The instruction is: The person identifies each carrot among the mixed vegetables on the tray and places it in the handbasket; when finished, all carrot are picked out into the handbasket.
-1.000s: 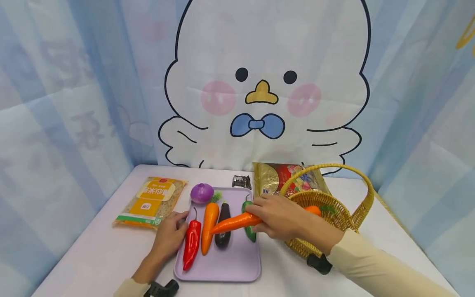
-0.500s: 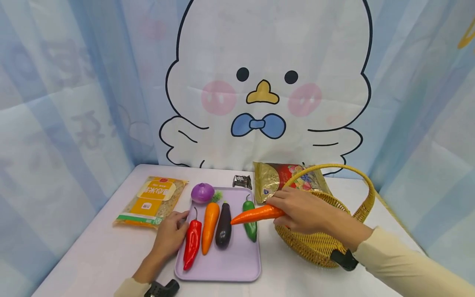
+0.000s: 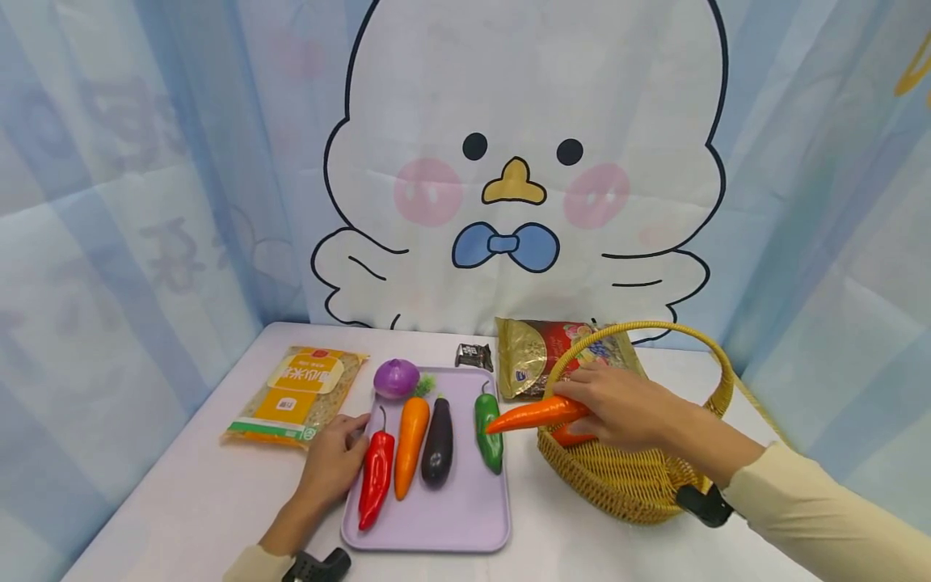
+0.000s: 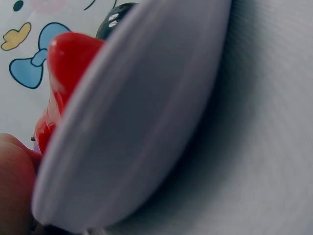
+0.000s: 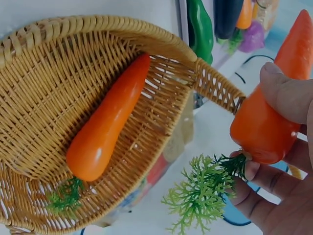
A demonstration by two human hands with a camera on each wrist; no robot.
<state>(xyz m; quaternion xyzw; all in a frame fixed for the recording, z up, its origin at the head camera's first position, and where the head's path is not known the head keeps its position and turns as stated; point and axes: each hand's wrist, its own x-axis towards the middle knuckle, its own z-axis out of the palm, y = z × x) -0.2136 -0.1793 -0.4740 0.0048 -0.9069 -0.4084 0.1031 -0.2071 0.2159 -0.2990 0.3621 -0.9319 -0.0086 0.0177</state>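
Note:
My right hand (image 3: 621, 404) grips an orange carrot (image 3: 534, 416) above the left part of a wicker basket (image 3: 618, 481). Its tip points left, over the green pepper (image 3: 489, 428); its leafy green top (image 5: 203, 188) hangs below my fingers in the right wrist view. Inside the basket lies another carrot (image 5: 107, 122). My left hand (image 3: 334, 461) holds the left rim of a lilac tray (image 3: 436, 529) between thumb and finger. On that tray lie a red pepper (image 3: 376, 477), a carrot (image 3: 411, 444), an eggplant (image 3: 438, 444) and the green pepper.
A purple onion (image 3: 396, 378) sits at the tray's back left corner. Left of it lies a yellow grain bag (image 3: 294, 396). Behind are a small dark packet (image 3: 474, 356) and a gold-red bag (image 3: 524, 356). The basket's tall handle (image 3: 716, 364) arches over its opening.
My right hand has moved right with the carrot, from over the tray to above the basket. The left hand has stayed at the tray's rim.

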